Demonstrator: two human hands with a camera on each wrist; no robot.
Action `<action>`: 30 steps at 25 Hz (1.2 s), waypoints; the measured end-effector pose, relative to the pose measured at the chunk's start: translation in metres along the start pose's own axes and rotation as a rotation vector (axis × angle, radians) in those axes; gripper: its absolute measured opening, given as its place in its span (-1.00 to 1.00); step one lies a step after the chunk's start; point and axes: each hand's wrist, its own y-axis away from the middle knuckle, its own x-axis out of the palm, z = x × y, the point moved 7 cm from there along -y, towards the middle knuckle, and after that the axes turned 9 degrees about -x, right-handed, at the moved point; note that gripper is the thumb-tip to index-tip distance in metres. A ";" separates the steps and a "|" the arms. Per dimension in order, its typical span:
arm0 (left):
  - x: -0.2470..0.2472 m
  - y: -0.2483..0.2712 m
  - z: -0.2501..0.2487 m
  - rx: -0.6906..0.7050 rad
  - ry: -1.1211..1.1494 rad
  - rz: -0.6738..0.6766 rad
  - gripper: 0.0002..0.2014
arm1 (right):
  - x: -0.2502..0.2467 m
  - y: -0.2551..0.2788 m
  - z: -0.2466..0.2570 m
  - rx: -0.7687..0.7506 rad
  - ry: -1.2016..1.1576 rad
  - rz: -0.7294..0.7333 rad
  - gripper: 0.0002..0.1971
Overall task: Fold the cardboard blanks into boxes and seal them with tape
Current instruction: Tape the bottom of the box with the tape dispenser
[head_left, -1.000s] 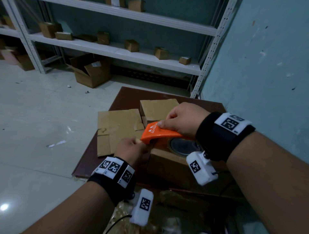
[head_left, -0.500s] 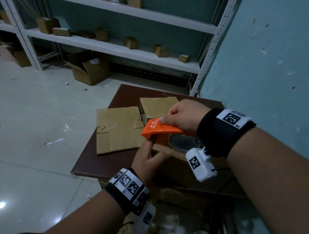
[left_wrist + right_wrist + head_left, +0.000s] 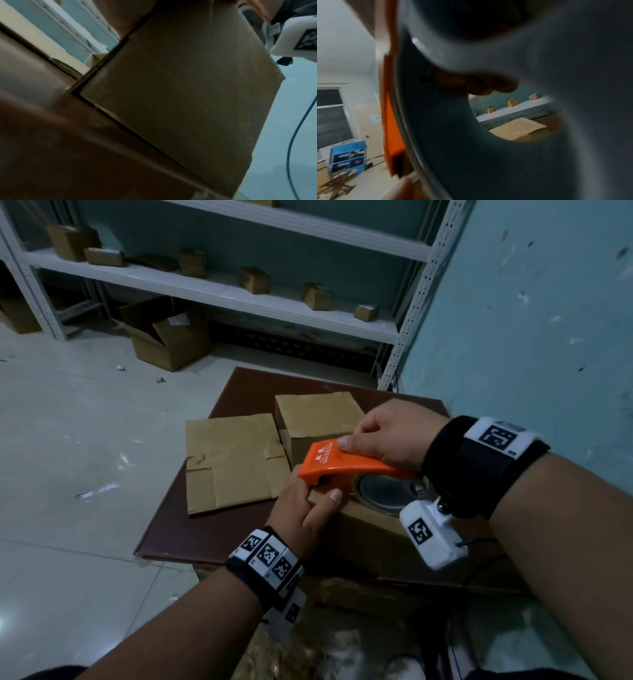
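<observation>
Both hands are on the job at the near box (image 3: 363,529), which stands on the desk (image 3: 191,529) right in front of the person. Right hand (image 3: 387,436) is wrapped over the orange dispenser (image 3: 339,462), thumb flat along its top, holding the tool down on the box's upper face; the tape roll (image 3: 387,494) sits under the palm. Left hand (image 3: 305,508) clasps the box's far-left top corner just below the dispenser's nose, thumb lying on the top edge, fingers curled over the side. Whether tape is already stuck under that thumb cannot be told.

Judging by this, the sealing step is in hand: the tape's start is being anchored at the box edge. Next move likely calls for drawing the dispenser back along the seam while the left hand pins the box and tape end, then cutting.

A finished box (image 3: 315,419) and a flat blank (image 3: 233,460) lie just beyond, so more folding seems left.
</observation>
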 end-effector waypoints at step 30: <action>0.048 0.018 -0.084 0.190 -1.304 0.173 0.07 | 0.019 0.070 -0.110 0.015 -0.234 -0.268 -0.71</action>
